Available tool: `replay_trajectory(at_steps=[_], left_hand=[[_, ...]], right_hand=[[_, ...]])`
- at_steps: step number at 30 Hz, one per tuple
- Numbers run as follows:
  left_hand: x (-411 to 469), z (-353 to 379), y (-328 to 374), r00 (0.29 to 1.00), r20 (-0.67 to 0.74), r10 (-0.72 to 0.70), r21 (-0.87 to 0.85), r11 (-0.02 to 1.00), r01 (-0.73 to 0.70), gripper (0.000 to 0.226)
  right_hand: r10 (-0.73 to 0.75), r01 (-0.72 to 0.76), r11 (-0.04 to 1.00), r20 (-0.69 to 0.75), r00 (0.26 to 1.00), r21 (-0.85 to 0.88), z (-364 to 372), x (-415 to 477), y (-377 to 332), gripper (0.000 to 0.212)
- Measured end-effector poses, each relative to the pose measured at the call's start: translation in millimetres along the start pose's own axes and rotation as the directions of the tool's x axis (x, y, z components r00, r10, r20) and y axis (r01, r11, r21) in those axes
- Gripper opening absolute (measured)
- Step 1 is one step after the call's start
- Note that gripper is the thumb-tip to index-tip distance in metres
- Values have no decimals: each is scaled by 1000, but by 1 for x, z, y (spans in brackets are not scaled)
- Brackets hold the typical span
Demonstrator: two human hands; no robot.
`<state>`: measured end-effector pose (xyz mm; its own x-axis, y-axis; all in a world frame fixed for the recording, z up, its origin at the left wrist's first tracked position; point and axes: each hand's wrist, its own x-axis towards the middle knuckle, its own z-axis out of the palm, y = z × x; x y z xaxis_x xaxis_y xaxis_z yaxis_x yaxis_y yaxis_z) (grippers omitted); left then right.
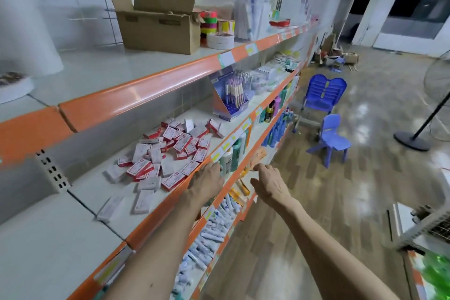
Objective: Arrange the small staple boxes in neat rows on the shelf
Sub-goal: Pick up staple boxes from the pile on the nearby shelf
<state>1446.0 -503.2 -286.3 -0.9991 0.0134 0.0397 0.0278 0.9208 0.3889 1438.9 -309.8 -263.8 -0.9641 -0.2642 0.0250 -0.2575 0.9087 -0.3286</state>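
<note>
A long white metal shelving unit [97, 187] with orange front edges runs from the lower left towards the far right, in several tiers. On its top tier stands an open brown cardboard carton [158, 29], flaps up, with rolls of bright coloured tape just beside it. On the wood-pattern floor, well apart from the shelves, are a stack of blue plastic chairs [321, 95] and one small blue plastic chair [331, 139] nearer the camera. On the middle tier a purple cardboard pen display [231, 97] stands upright. Near it on the same tier, the small red-and-white staple boxes [165, 153] lie in a loose scattered heap, some flat, some tilted, several overlapping, a few white ones strayed towards the near end. The left hand [207, 182] reaches to this tier's orange edge, fingers straight and close together, holding nothing, just beside the nearest boxes. The right hand [270, 182] hangs in the air before the lower tiers, fingers loosely spread, holding nothing.
</note>
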Motion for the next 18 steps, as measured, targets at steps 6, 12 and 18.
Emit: replay_trajectory(at_steps=[6,12,18], left_hand=[[55,3,-9,998,-17,-62,-9,998,62,26],[97,11,-17,988,-31,-152,38,987,153,29],[158,20,-12,962,-82,-261,30,964,264,28]], right_hand=[[-76,76,997,19,997,2,3,65,8,35],[-124,124,992,35,992,9,11,131,21,30],[-227,226,974,55,972,18,5,211,51,32]])
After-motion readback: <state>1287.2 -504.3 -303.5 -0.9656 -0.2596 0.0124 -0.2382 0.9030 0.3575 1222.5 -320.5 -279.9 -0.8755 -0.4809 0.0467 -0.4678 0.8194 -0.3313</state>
